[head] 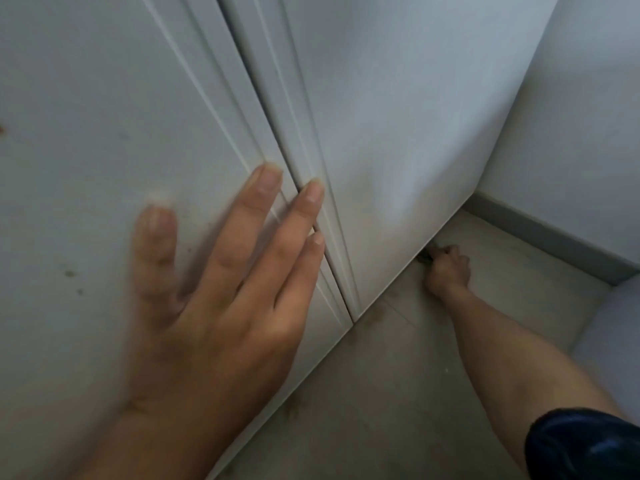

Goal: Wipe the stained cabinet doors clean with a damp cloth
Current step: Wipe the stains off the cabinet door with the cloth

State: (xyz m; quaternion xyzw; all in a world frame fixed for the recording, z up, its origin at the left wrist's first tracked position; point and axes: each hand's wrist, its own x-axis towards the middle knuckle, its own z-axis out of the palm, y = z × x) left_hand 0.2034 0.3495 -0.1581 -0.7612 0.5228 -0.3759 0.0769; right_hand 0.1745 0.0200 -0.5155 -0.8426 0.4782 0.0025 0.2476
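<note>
Left hand (214, 306) fingers splayed on spotted white door (86, 133) | right hand (448, 268) fingers grip cloth (425, 258)

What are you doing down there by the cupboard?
A person's left hand lies flat on the left cabinet door, fingers straight, tips reaching the right door. The right hand is down at that door's bottom edge by the floor, curled round a small dark thing, maybe the cloth; too small to tell. Brownish spots show on the left door.
</note>
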